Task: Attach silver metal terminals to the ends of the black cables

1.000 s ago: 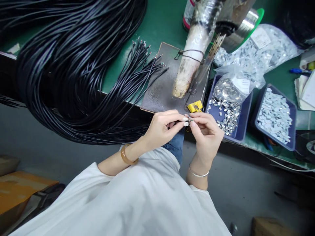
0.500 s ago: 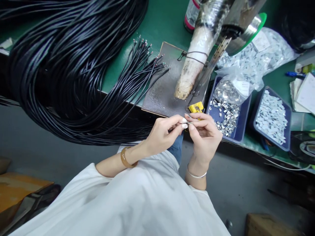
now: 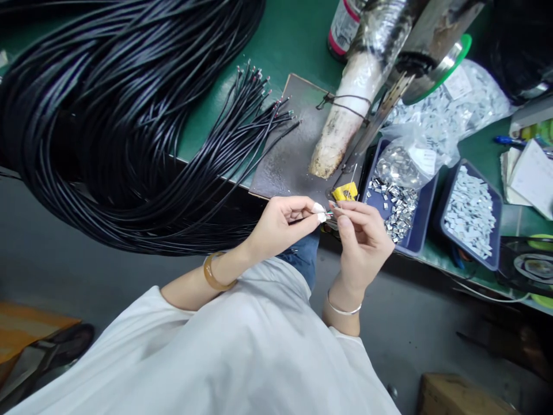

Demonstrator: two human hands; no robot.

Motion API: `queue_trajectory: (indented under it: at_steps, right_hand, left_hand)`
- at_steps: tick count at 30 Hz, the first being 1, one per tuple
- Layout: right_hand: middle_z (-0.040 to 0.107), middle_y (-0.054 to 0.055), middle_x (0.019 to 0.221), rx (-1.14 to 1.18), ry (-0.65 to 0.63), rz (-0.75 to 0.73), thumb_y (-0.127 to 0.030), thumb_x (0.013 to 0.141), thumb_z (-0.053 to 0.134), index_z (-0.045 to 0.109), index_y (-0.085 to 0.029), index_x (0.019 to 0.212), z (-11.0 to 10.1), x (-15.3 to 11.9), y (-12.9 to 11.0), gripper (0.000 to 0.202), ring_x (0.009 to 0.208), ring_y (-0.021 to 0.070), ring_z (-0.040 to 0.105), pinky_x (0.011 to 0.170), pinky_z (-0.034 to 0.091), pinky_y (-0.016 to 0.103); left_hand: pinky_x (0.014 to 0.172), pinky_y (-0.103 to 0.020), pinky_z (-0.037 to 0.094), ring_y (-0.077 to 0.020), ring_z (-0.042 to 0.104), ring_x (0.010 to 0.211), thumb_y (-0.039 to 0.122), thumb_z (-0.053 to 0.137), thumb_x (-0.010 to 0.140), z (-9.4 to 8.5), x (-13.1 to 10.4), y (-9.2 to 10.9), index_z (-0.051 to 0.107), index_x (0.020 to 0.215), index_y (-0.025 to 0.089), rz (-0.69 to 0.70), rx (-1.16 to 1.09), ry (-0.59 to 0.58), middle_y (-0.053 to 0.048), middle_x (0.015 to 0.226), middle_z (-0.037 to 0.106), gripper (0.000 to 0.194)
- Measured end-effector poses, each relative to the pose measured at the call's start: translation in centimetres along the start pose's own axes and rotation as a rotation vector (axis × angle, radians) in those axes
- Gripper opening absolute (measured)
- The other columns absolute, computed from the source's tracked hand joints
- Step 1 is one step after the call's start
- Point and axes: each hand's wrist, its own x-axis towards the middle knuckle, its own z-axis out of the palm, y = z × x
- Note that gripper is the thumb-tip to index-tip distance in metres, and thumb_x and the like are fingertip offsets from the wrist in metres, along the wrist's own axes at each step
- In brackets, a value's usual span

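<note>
My left hand (image 3: 287, 225), with white coverings on its thumb and forefinger tips, pinches the end of a black cable. Thin coloured wires (image 3: 329, 213) stick out past those fingertips. Close by on the right, my right hand (image 3: 363, 239) has its fingers bent towards the wire ends; whatever sits at its fingertips is too small to name. Just beyond the hands lies a yellow block (image 3: 344, 192) at the edge of a dark board (image 3: 287, 144). A large bundle of black cables (image 3: 173, 190) spreads to the left, its stripped ends (image 3: 259, 80) resting on the bench and board.
A wrapped tube (image 3: 341, 127) slants down over the board. Right of it stand a blue bin (image 3: 417, 233) with small metal shells and another bin (image 3: 496, 230) of pale small parts. Behind are a plastic bag of parts (image 3: 479, 104), a green-rimmed spool (image 3: 464, 52) and a bottle (image 3: 343, 29).
My right fingertips have drawn slightly away from my left ones, so the coloured wires now show between them. The camera view has shifted a little.
</note>
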Motion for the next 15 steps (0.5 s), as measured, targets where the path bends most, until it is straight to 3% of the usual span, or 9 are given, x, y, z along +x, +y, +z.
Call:
queue_trajectory:
  at_steps: [3,7,11,15]
  right_hand:
    - [0.073,0.002,0.099,0.001,-0.061,0.029,-0.017,0.085,0.071,0.075,-0.027,0.092,-0.04,-0.03,0.15,0.012,0.091,0.0174,0.073,0.077,0.064,0.033]
    - [0.072,0.002,0.098,0.126,-0.096,0.094,-0.020,0.088,0.068,0.070,-0.022,0.084,0.05,0.05,0.60,0.005,0.091,0.0173,0.074,0.082,0.064,0.034]
    - [0.071,0.001,0.098,0.184,0.049,0.120,-0.023,0.091,0.066,0.067,-0.020,0.084,0.01,0.29,0.87,0.007,0.090,0.0166,0.075,0.080,0.064,0.032]
    - [0.072,0.002,0.094,-0.004,0.138,-0.047,-0.021,0.094,0.061,0.069,-0.022,0.090,-0.04,0.12,0.79,0.009,0.090,0.0179,0.073,0.080,0.064,0.038]
  left_hand:
    - [0.063,-0.020,0.050,-0.0100,0.060,0.064,0.017,0.071,0.077,0.16,-0.17,-0.08,0.071,0.073,0.013,0.055,0.071,0.002,-0.003,0.071,0.069,0.006]
    - [0.056,-0.018,0.046,-0.0083,0.056,0.060,0.016,0.069,0.077,0.20,-0.31,0.07,0.071,0.074,0.012,0.056,0.128,-0.041,-0.001,0.069,0.067,0.005]
    - [0.053,-0.017,0.042,-0.0061,0.050,0.055,0.018,0.072,0.075,-0.02,-0.05,0.43,0.069,0.074,0.012,-0.027,0.053,-0.053,0.001,0.061,0.061,0.007]
    - [0.048,-0.017,0.034,-0.0035,0.038,0.048,0.018,0.073,0.074,-0.25,0.30,0.55,0.069,0.076,0.012,-0.074,-0.037,-0.050,0.006,0.055,0.051,0.008]
